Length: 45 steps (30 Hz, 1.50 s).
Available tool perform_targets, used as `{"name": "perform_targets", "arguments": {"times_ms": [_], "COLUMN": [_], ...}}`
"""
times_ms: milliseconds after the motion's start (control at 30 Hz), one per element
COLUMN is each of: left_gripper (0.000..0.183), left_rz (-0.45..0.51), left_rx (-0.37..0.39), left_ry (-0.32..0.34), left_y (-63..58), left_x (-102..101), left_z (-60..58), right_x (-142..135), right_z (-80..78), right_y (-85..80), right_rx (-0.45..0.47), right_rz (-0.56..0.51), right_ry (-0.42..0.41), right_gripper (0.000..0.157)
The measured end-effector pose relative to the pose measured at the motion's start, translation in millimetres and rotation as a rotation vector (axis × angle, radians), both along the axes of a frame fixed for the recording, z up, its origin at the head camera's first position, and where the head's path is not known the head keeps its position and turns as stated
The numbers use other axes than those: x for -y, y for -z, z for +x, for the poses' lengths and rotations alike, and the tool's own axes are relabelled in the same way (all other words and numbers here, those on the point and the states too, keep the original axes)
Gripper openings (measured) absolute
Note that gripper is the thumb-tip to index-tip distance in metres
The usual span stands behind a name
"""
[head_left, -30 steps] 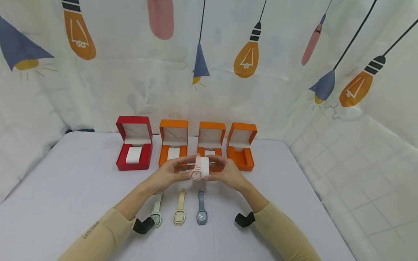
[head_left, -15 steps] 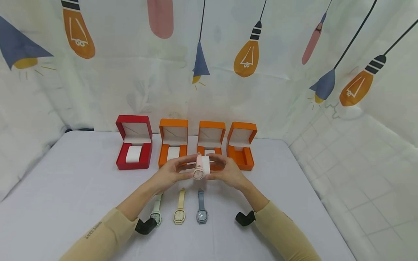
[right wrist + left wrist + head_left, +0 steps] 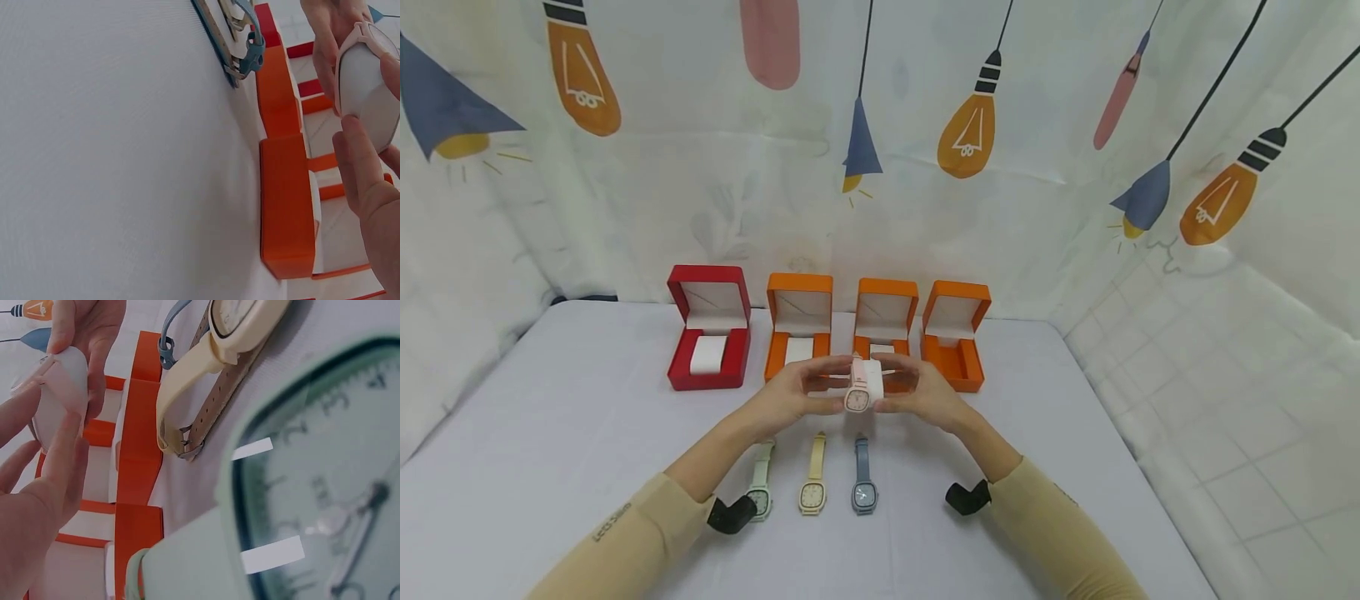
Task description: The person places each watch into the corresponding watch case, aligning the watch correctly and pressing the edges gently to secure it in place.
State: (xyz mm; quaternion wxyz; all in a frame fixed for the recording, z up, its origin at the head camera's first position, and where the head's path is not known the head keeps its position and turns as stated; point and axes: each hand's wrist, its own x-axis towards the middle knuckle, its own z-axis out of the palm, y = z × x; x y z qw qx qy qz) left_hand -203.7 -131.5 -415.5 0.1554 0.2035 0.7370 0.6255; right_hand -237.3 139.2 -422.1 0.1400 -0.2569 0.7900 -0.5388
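Note:
Pinched in my left hand (image 3: 790,396) is a pink wristwatch (image 3: 857,398), held in front of the orange boxes above the table. My right hand (image 3: 931,400) grips a white watch cushion (image 3: 876,382) from the other side. In the right wrist view the pink strap loops around the near end of the white cushion (image 3: 365,81); the left wrist view shows the strap (image 3: 62,387) against the cushion too. Below the hands lie a mint green watch (image 3: 759,492), a yellow watch (image 3: 812,487) and a blue watch (image 3: 863,487), dials toward me.
An open red box (image 3: 730,358) with a white cushion stands at the back left. Beside it are an open orange box (image 3: 775,354) with a cushion, another orange box (image 3: 887,289) partly behind my hands, and a rightmost orange box (image 3: 958,358) with no cushion.
The pink watch has shifted slightly right, and less of the white cushion shows beside it. Both hands keep their hold in nearly the same place.

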Motion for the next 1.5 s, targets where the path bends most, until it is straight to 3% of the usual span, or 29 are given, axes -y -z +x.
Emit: {"name": "perform_targets", "arguments": {"times_ms": [167,633,867,1133,1500], "left_gripper": [0.068,0.064,0.063,0.07,0.07], "left_rz": [-0.009,0.029,-0.036,-0.048,-0.008], "left_rx": [-0.013,-0.023,-0.074,-0.032,-0.019], "left_ry": [-0.018,-0.065,-0.117,-0.153,-0.188], "left_y": [1.2,2.9,1.0,-0.6,6.5], "left_x": [-1.0,-3.0,-4.3,-8.4,-11.1], "left_z": [-1.5,-2.4,0.9,5.7,4.4], "right_x": [0.0,1.5,3.7,4.6,6.1], "right_z": [-1.7,2.2,4.7,6.2,5.2], "right_y": [-0.4,-3.1,-2.2,-1.2,-0.2], "right_rx": [-0.013,-0.003,-0.017,-0.017,-0.002], "right_rz": [0.003,-0.02,-0.042,-0.053,-0.102], "right_ry": [-0.012,0.015,0.017,0.035,0.05], "right_gripper": [0.07,0.07,0.071,0.07,0.071]}}
